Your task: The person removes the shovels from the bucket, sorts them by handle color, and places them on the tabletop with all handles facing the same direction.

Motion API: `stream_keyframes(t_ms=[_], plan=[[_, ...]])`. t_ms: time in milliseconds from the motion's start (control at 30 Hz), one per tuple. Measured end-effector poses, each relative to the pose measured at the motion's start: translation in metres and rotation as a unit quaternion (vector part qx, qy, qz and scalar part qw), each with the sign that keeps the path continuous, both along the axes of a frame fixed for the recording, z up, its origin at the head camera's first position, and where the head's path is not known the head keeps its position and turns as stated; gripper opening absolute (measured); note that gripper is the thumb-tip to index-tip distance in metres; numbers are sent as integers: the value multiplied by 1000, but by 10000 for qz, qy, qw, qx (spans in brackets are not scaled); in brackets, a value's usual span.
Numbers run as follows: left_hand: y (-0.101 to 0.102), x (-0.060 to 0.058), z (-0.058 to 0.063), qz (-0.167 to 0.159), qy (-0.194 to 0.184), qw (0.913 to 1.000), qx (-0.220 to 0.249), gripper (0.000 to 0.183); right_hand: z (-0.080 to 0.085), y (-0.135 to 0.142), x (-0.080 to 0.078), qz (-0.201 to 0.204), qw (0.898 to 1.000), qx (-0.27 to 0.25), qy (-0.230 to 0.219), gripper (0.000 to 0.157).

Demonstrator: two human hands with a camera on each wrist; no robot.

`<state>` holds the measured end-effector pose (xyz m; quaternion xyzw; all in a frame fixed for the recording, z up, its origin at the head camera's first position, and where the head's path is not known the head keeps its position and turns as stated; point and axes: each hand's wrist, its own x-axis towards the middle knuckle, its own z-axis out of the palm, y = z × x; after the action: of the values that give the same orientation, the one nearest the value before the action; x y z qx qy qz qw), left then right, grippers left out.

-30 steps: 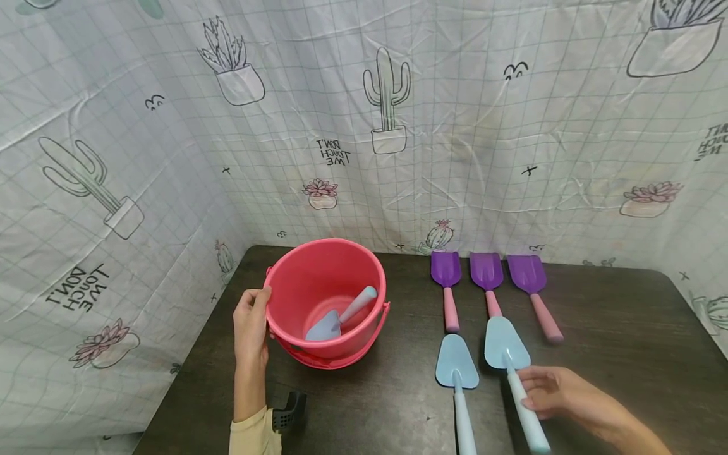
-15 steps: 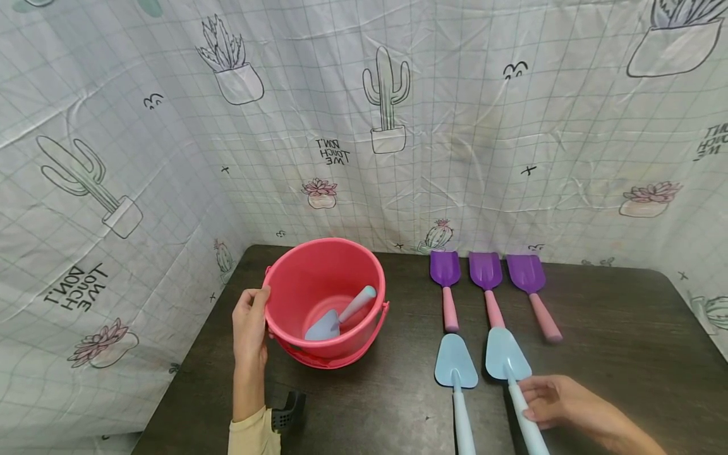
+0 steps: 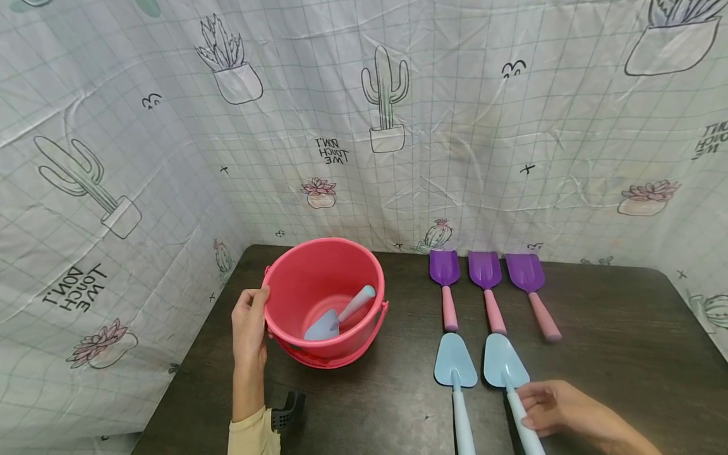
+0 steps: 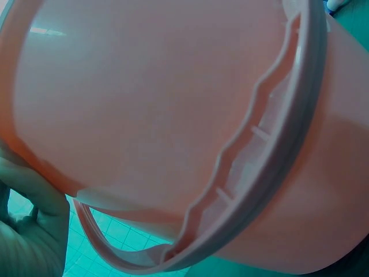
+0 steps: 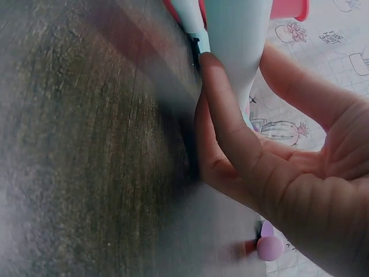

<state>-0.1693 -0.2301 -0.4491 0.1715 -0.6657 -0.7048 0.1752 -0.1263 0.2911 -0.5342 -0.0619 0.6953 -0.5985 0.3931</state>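
Observation:
My left hand grips the rim of a pink-red bucket at its left side, thumb over the edge. Inside the bucket lies a light blue trowel, its handle leaning up against the wall. My right hand pinches the handle of another light blue trowel, whose blade points away from me. To its left, a matching blue trowel lies on the dark table. In the right wrist view, fingers and thumb close round the pale handle, low over the wood.
Behind the blue trowels, a row of purple shovels with pink handles lies on the table: a left one, a middle one and a right one. A printed cactus curtain hangs along the table's back and sides.
My right hand has drawn its trowel slightly toward me, so the blade has come away from overlapping the middle shovel's handle. The left hand and bucket stay put.

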Motion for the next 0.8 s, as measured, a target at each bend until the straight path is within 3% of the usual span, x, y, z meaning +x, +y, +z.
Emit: stream_keyframes(t_ms=[800], plan=[[1,1,0,-16,42,10000,7,26,-1,-11,8,-224,9986,321,355,46]])
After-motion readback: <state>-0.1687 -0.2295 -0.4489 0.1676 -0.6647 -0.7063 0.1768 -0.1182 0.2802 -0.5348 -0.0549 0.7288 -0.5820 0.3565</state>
